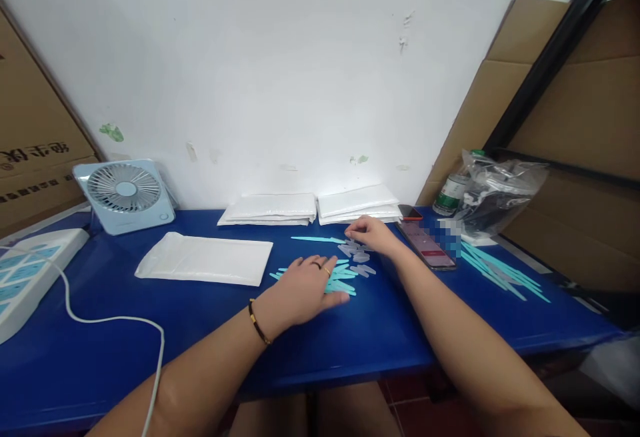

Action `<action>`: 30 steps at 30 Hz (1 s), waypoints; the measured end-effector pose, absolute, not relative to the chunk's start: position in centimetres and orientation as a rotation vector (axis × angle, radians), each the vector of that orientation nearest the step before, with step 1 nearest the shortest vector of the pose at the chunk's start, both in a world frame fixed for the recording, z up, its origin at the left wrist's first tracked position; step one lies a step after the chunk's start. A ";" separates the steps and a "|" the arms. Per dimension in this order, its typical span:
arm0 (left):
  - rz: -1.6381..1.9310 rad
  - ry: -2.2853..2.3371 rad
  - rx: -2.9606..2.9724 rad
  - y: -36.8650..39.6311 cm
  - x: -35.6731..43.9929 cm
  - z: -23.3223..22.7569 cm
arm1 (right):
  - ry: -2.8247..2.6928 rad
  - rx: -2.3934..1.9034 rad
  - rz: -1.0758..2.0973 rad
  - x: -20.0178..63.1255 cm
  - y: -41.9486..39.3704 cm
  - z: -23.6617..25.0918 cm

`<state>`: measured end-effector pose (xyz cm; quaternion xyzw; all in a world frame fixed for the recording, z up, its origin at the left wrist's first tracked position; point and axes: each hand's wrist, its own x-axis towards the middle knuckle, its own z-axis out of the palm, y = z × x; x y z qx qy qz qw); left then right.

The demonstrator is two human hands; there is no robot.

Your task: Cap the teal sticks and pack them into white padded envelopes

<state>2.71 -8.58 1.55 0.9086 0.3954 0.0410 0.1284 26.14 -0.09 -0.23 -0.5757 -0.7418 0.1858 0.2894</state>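
Forearms (pixel 215 363) over blue table (pixel 367 340), turquoise sticks (pixel 342 286), perhaps tiled floor (pixel 413 415).

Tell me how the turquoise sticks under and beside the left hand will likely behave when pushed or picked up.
The turquoise sticks are probably light, being thin and narrow. They look fairly stiff: the separate stick near the right hand lies straight. Pushed, they may well scatter, since they overlap loosely at different angles.

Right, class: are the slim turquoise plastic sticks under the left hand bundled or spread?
Spread: the slim turquoise plastic sticks lie at differing angles beneath the left hand.
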 end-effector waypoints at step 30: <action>0.644 1.256 2.323 -0.3 1.4 -1.8 | -2.338 -1.378 0.461 26.3 -3.2 1.6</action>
